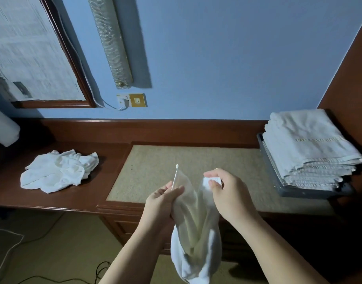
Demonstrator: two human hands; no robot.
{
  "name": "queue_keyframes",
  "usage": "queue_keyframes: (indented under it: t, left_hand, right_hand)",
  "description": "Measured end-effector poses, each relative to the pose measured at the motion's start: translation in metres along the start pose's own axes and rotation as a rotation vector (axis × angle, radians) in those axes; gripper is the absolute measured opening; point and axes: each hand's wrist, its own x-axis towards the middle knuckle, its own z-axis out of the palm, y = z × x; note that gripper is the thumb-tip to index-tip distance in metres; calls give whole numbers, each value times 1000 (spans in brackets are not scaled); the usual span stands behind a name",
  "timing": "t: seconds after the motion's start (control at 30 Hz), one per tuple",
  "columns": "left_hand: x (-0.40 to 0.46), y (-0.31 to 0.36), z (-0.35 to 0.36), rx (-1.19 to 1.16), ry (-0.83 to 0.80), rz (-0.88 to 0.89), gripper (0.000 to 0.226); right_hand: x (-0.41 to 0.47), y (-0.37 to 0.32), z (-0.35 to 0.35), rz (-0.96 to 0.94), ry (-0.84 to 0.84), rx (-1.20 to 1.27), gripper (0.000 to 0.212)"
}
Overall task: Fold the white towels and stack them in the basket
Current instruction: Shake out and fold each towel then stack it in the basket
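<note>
Head cam is looking down at a wooden desk [77, 201] w/ a woven beige inset [155, 160], against a blue wall [217, 58]. Both hands are holding one white towel [196, 232] up in front of the desk edge; it's hanging in a loose fold between them, bottom end drooping towards the floor. Left hand [161, 201] is pinching one top corner, thumb over the cloth and fingers curled behind, w/ a thin hem strip sticking up above the grip. Right hand [227, 193] is pinching the other top corner, fingers curled round a bunched bit of fabric. Hands are near each other, not touching.

Heap of crumpled white towels [59, 173] is lying on the desk's left part, well apart from the hands. At the right end, a dark basket [278, 181] is holding a stack of folded white towels [311, 152]; the top one is carrying faint lettering, prob. a hotel name, too blurry to read. Framed mirror [43, 58], a long wall lamp [112, 44] and a brass switch plate [137, 100] are sitting on the wall behind. Cables [12, 253] are trailing on the floor at lower left.
</note>
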Motion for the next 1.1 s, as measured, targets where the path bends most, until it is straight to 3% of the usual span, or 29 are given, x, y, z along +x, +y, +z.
queue_keyframes:
  t: [0.1,0.2,0.3,0.37,0.43,0.47,0.57,0.87,0.97,1.1]
  left_hand:
    - [-1,-11,1,-81,26,-55,46]
    - [-7,-21,7,45,86,12,35]
    - [-20,-25,21,230,96,148,14]
    - [-25,-27,30,383,142,252,7]
    - [-27,-31,35,461,166,320,7]
    - [-27,-32,36,481,173,339,7]
    - [-26,-41,37,583,176,417,5]
    - [-17,-61,22,923,151,941,20]
    - [-17,-59,16,988,103,960,16]
    - [-18,-55,12,1037,27,985,20]
  right_hand:
    - [-2,5,-1,34,-15,6,28]
    - [-6,6,5,38,23,11,32]
    - [-12,6,13,156,7,92,53]
    - [-13,8,19,251,7,159,40]
    - [-10,14,22,317,52,249,11]
    - [-10,16,22,325,74,284,9]
    - [-11,19,21,316,105,378,20]
    - [-13,6,14,354,-67,432,31]
    - [-12,-2,9,336,-165,404,34]
    - [-3,-6,7,235,-247,293,21]
